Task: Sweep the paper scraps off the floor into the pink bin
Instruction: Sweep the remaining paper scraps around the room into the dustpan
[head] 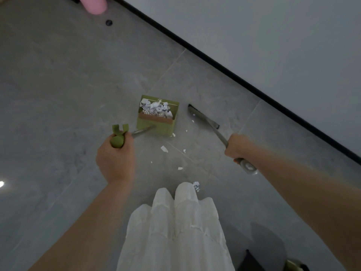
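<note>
Grey floor tiles [58,79] held loose paper scraps [164,148] near the green dustpan [156,118], already heaped with paper. Left hand [116,153] gripped the dustpan handle; right hand [237,146] was curled round the broom [205,120] handle. Best to keep the pan lip flat and draw short strokes toward it. Far left, the pink bin [94,4] was cut off by the frame edge.
</note>
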Demonstrator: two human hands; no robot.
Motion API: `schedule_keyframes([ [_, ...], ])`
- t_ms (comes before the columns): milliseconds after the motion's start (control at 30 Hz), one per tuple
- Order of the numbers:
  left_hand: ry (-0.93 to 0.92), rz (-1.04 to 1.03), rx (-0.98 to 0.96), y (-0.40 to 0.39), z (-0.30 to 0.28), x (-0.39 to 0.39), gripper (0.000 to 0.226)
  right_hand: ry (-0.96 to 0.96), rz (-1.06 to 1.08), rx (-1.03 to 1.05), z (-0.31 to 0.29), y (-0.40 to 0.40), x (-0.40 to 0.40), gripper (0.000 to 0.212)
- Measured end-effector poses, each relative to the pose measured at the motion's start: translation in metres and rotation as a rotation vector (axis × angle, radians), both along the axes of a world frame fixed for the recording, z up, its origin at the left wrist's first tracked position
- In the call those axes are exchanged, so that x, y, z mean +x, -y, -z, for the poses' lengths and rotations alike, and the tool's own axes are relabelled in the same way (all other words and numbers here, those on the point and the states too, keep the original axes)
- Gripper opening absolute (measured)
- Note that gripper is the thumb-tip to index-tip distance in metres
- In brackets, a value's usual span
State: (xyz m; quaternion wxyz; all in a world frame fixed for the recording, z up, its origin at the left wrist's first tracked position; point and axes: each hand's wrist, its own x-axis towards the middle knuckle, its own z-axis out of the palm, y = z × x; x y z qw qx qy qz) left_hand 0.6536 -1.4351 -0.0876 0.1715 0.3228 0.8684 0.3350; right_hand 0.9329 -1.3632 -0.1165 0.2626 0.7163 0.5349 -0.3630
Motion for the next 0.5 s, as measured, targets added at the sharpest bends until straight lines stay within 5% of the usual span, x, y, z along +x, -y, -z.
schedule_keyframes([
  [500, 0.006, -0.02, 0.126, 0.129, -0.019, -0.067, 0.031, 0.053, -0.352, -0.051, -0.012, 0.173, -0.061, 0.007],
])
